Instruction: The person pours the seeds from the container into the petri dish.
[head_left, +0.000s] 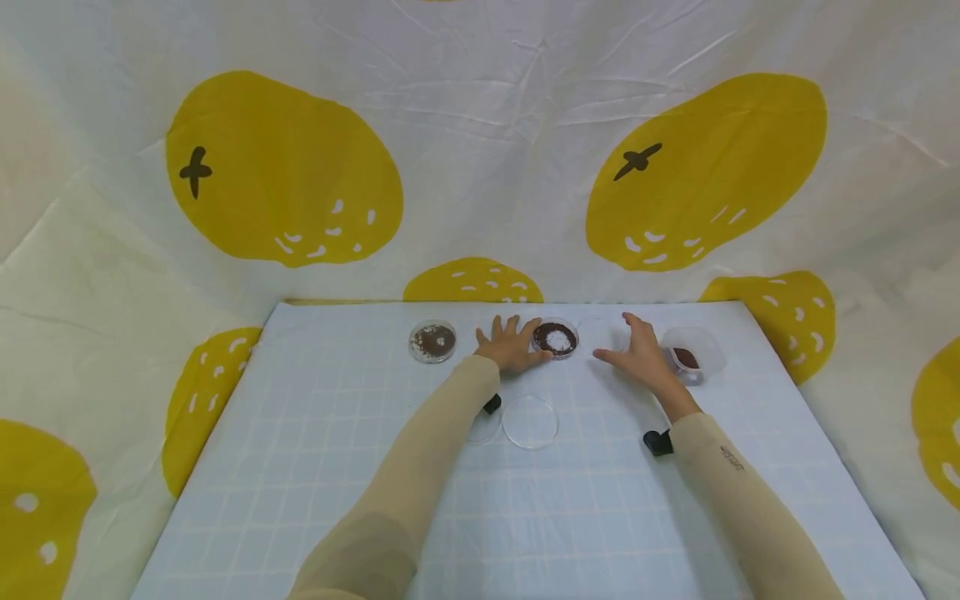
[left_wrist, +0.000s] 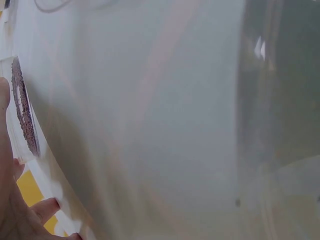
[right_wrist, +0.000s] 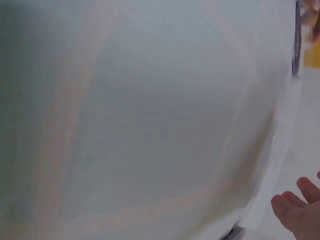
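My left hand (head_left: 513,345) grips the left side of a petri dish (head_left: 556,339), thumb and index finger at its rim and the other fingers spread. Dark brown granules with a white powder patch fill this dish. In the left wrist view the petri dish (left_wrist: 24,110) appears edge-on beside the thumb. My right hand (head_left: 637,352) hovers with thumb and fingers spread wide, nothing between them. Just left of it is a faint clear round dish or lid (head_left: 595,335). At its right stands a clear plastic tub (head_left: 708,350) with brown powder (head_left: 686,358).
Another petri dish (head_left: 432,342), holding brown granules flecked with white, sits left of my left hand. Two clear round lids or dishes lie nearer me: one clear ring (head_left: 530,422) in full view, another (head_left: 486,428) partly under my left sleeve. A fruit-patterned curtain (head_left: 480,183) hangs behind the table.
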